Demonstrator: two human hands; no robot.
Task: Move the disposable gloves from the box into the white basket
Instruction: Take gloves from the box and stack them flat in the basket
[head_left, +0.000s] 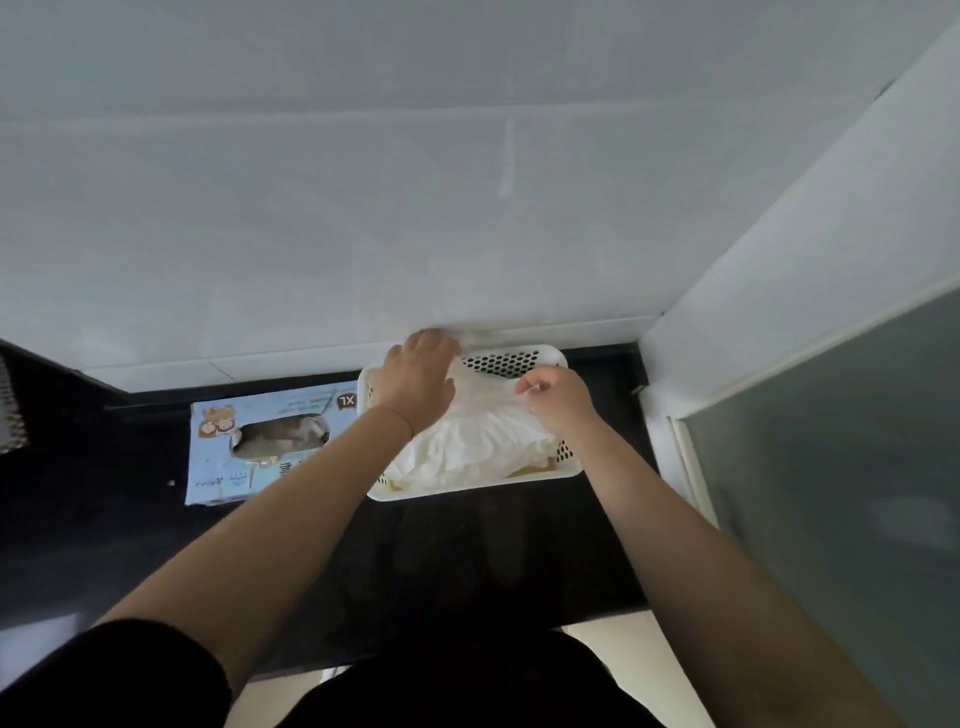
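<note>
A white perforated basket (519, 358) stands on the black counter against the wall. A heap of thin translucent disposable gloves (483, 447) fills it. My left hand (418, 382) reaches over the basket's far left part, fingers blurred near the wall, touching the gloves. My right hand (558, 397) pinches a stretched piece of glove film above the heap. The light blue glove box (270, 441), marked XL, lies flat to the left of the basket. Its oval opening shows more gloves inside.
The black counter (467, 551) runs from the wall to my body. A white tiled wall (415, 208) rises right behind the basket. A white side wall and a frosted glass panel (831, 493) close off the right. A dark object sits at the far left edge.
</note>
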